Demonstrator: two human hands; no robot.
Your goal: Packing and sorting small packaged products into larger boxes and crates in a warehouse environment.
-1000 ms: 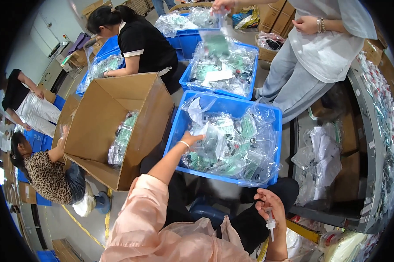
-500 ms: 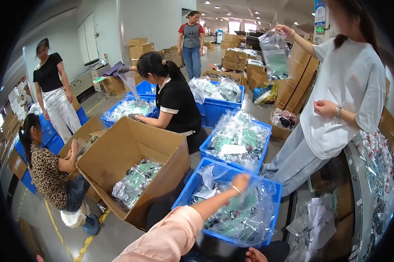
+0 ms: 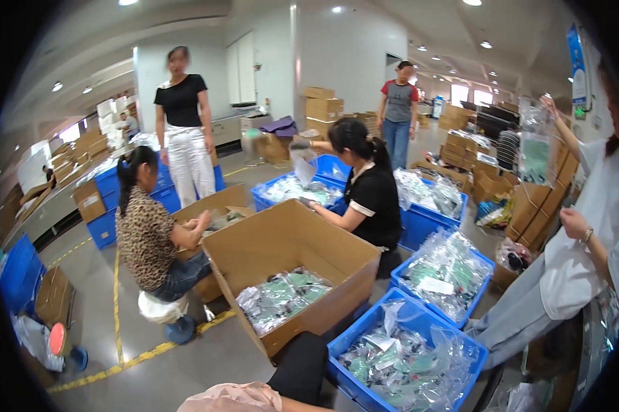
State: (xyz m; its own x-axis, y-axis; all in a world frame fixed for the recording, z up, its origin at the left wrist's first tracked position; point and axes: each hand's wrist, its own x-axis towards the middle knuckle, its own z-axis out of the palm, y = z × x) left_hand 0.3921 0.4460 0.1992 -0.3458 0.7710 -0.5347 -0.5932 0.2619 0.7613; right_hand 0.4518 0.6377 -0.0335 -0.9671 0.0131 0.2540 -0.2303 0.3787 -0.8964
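— Neither hand shows now; what they grip cannot be told. Only a pink sleeve (image 3: 234, 398) at the bottom edge.
— And a second ago?
— The left hand reached into the blue crate (image 3: 407, 357), lower right; the view has since lifted.

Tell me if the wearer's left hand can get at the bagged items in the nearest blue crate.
Probably yes: the blue crate sits open-topped right ahead, bagged items uncovered. Neither hand shows, though, only a pink sleeve.
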